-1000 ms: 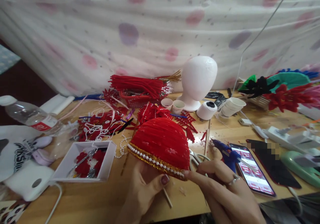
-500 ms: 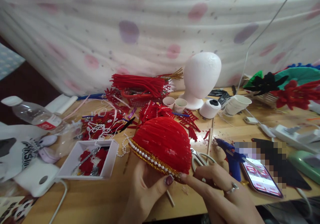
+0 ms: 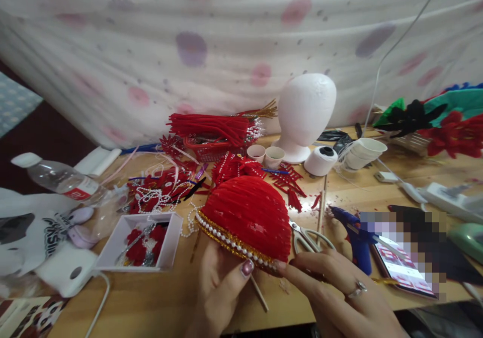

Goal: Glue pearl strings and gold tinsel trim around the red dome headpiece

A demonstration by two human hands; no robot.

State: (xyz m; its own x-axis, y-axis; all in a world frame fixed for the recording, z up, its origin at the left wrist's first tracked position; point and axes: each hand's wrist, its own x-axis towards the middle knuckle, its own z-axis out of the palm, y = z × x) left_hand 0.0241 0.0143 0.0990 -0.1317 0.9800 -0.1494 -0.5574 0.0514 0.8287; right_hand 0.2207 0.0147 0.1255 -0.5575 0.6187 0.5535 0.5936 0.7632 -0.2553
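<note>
A dome-shaped red cap [image 3: 245, 212], covered in fuzzy ribbed rows, is held low above the table in front of me. Gold tinsel and a string of white pearl beads [image 3: 226, 239] run along its lower edge. My left hand [image 3: 219, 290] is closed on that edge from below, thumb on the trim, its other fingers hidden under the cap. At the right end of the trim, my right hand [image 3: 335, 290] grips the rim with its fingertips; its thumb is hidden. Scissors [image 3: 317, 238] lie just behind the right hand, partly covered by it.
A blue glue gun [image 3: 354, 240] and a lit phone [image 3: 405, 272] lie at right. Behind stand a white foam head [image 3: 307, 109], a thread cone [image 3: 320, 162] and a red basket [image 3: 211, 152]. A white box [image 3: 173, 242] and a plastic bottle [image 3: 60, 177] are at left.
The view has shifted slightly, so most things on the table appear a little farther right. Both hands keep their hold on the cap, with hardly any visible movement along the trim.
</note>
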